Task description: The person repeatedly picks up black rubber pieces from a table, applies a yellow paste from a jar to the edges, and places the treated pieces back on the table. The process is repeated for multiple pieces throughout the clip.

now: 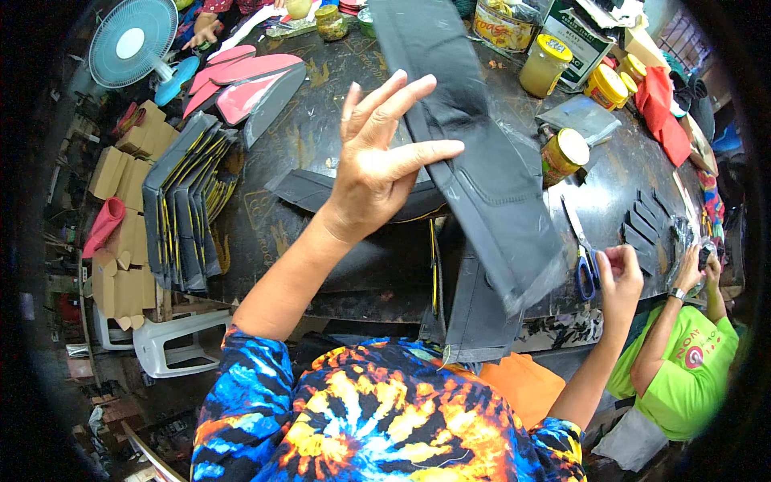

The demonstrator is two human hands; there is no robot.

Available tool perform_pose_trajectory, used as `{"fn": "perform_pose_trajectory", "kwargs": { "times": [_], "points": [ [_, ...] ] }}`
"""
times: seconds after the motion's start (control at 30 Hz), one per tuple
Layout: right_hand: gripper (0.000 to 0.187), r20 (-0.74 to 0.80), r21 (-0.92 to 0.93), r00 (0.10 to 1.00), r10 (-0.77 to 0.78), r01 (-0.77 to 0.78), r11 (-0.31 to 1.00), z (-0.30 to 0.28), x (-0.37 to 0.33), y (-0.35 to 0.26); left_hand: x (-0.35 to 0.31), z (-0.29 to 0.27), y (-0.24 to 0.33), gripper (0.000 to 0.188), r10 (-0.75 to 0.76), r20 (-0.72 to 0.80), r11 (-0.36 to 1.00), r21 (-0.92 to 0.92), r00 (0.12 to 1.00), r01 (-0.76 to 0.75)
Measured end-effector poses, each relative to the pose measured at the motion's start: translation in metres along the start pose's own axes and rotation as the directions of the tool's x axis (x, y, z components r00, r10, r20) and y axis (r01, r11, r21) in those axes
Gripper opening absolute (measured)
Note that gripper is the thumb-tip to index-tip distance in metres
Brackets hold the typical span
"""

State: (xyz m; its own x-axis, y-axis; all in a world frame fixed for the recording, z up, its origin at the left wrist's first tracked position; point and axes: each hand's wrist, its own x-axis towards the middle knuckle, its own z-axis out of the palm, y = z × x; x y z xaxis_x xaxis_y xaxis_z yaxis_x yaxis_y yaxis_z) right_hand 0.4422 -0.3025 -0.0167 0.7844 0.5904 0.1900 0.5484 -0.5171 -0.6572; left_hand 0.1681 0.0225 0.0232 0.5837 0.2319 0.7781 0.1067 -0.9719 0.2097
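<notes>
My left hand grips the edge of a long black leather-like panel. Its index finger lies across the panel while the other fingers fan out; the thumb is hidden. Raised over the table, the panel has a stitched curved line and its near end tilts towards me. Below it, another black piece lies on the table, and a black strip hangs at the front edge. My right hand is at the right, fingers curled into a pinch; what they hold, if anything, cannot be made out. Blue-handled scissors lie beside it.
A stack of black folded pieces stands at the left, with pink-and-grey cutouts behind. Jars and a small yellow-lidded jar stand right. A co-worker in green sits at right; a fan is far left.
</notes>
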Motion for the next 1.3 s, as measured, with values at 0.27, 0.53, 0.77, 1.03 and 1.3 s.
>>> {"fn": "perform_pose_trajectory", "kwargs": {
  "times": [0.27, 0.53, 0.77, 1.03, 1.3],
  "points": [
    [0.052, 0.242, 0.875, 0.879, -0.412, -0.014, 0.483, 0.029, 0.015, -0.139, 0.015, 0.032, 0.049, 0.033, 0.029, -0.126, 0.901, -0.426, 0.992, -0.08],
    [0.023, -0.062, 0.379, 0.852, -0.519, 0.501, 0.778, 0.082, 0.001, -0.204, -0.001, -0.021, 0.048, 0.039, -0.421, 0.375, 0.048, -0.9, 0.826, 0.433],
    [0.02, -0.071, 0.625, 0.801, -0.594, 0.5, 0.599, 0.092, -0.005, -0.247, 0.01, -0.023, 0.048, 0.044, -0.566, 0.115, 0.215, -0.935, 0.816, 0.281],
    [0.027, 0.305, 0.944, 0.903, -0.302, -0.245, 0.222, 0.085, 0.016, -0.233, 0.039, -0.047, 0.014, 0.051, -0.191, 0.516, -0.212, -0.852, 0.835, 0.478],
    [0.036, 0.208, 0.886, 0.978, -0.016, -0.181, 0.427, 0.03, 0.037, -0.138, -0.041, -0.048, -0.084, 0.067, -0.23, 0.618, 0.944, -0.044, 0.752, 0.326]
  ]
}}
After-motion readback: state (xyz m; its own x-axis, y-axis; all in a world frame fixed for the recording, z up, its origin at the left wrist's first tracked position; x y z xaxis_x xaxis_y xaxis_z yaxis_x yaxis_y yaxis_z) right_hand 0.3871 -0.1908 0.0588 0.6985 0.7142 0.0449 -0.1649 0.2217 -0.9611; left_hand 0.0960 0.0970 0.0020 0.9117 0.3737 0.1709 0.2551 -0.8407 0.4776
